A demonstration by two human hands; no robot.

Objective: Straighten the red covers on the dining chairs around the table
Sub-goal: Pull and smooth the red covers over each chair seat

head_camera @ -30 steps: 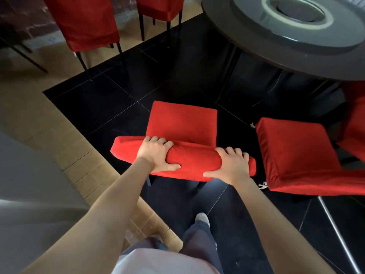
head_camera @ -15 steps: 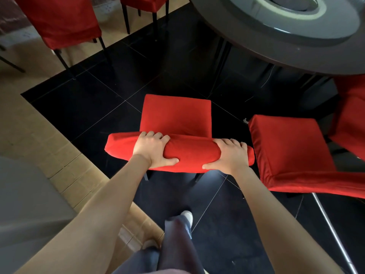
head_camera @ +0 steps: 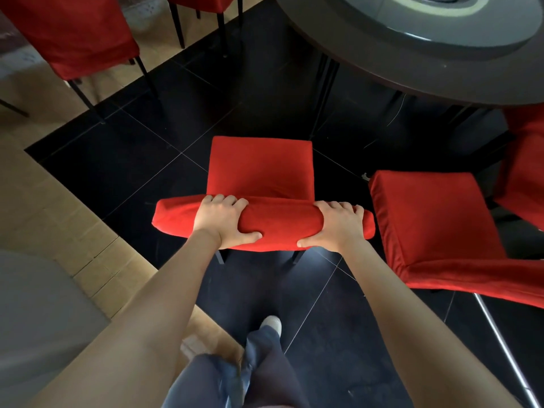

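Cover [head_camera: 265, 222]: soft red fabric, stretched over chair back just short of the table [head_camera: 441, 54]; likely light, may bunch.
Left hand [head_camera: 220, 222]: wraps top edge.
Right hand [head_camera: 338, 228]: wraps top edge.
Hold: top edge, both ends.

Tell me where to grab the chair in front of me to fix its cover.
Take the chair's padded backrest top from behind, as the left hand and right hand do: it's a rounded bar that fingers wrap over.
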